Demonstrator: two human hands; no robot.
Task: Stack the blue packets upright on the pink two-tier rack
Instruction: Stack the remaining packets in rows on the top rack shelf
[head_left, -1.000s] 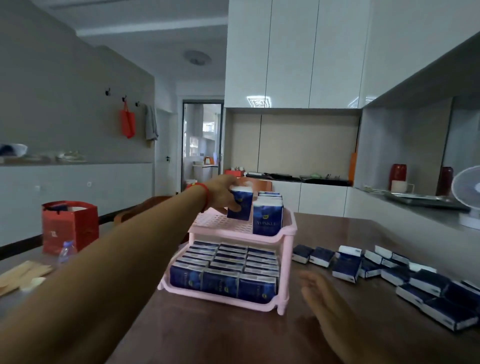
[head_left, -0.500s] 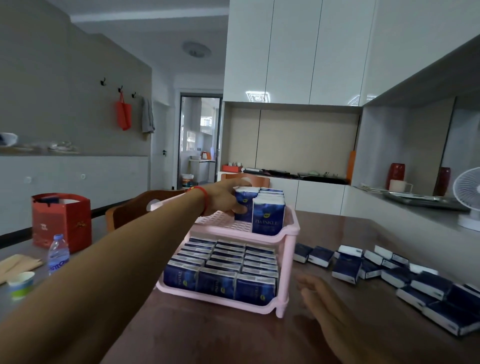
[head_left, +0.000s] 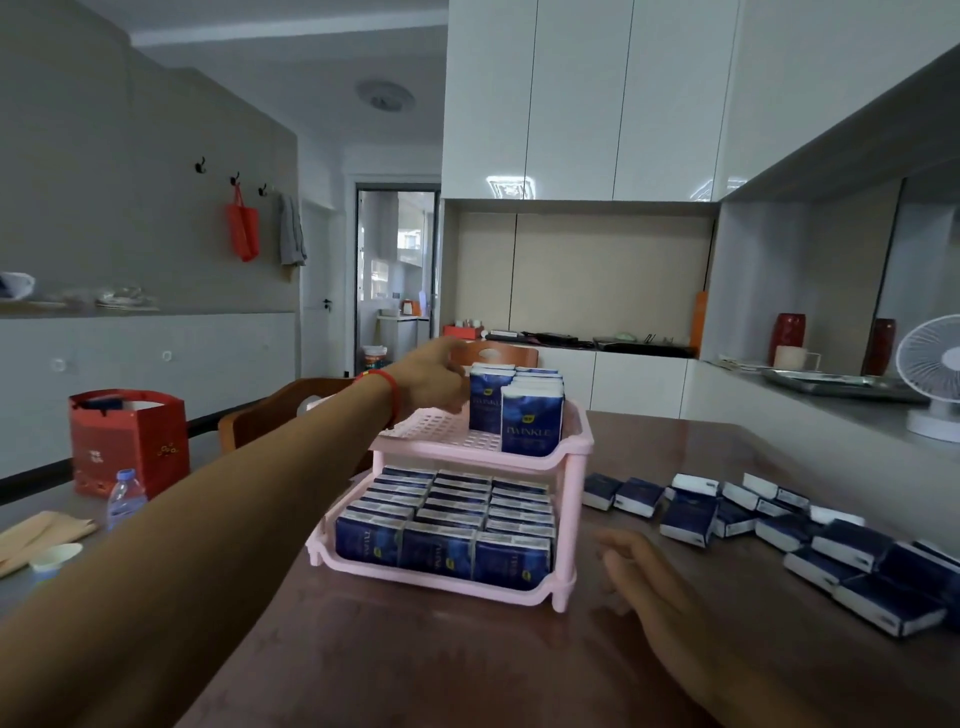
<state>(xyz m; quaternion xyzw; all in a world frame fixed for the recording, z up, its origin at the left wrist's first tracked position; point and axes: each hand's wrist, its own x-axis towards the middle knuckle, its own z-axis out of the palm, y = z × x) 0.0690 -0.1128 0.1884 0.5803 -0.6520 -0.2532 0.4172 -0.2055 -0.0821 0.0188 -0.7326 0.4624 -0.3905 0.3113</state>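
step: you are seating an upright packet (head_left: 485, 400) on the pink rack (head_left: 574, 447) top tier | left hand (head_left: 434, 387) fingers: grip indiscernible | right hand (head_left: 660, 603) lying flat, fingers relaxed | risk: nudging neighbouring packets over

left hand (head_left: 434, 382) fingertips hidden behind upright packet (head_left: 485, 400), fan (head_left: 932, 382) cut by right edge

Red gift bag (head_left: 130, 441), water bottle (head_left: 124, 496) and paper cup (head_left: 54, 556) sit left; white fan (head_left: 932, 379) far right
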